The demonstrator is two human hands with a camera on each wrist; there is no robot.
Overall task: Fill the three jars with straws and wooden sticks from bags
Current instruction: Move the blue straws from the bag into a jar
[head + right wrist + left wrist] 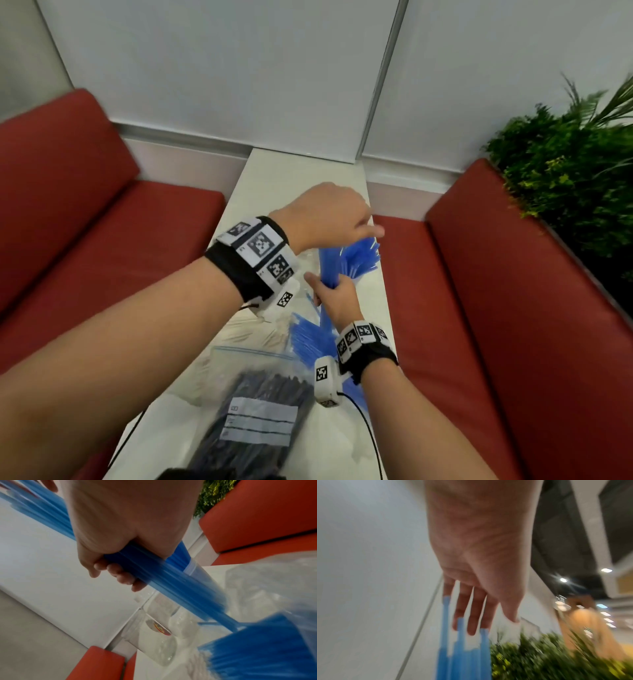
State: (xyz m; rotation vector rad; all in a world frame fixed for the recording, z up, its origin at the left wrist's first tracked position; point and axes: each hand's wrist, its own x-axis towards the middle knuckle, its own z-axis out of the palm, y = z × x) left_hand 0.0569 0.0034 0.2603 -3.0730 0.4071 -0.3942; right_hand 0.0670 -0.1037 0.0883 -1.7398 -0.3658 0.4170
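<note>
My right hand grips a thick bundle of blue straws around its middle, holding it tilted above the white table. In the right wrist view the bundle's lower end reaches into a clear jar. My left hand hovers over the fanned upper ends of the blue straws, its straight fingers touching the tips. Two more clear jars stand close by; in the head view my left wrist hides them. More blue straws lie in an open bag.
A zip bag of black straws lies near the table's front edge, and a bag of pale wooden sticks lies to its left. Red benches flank the narrow table. A green plant stands at the right.
</note>
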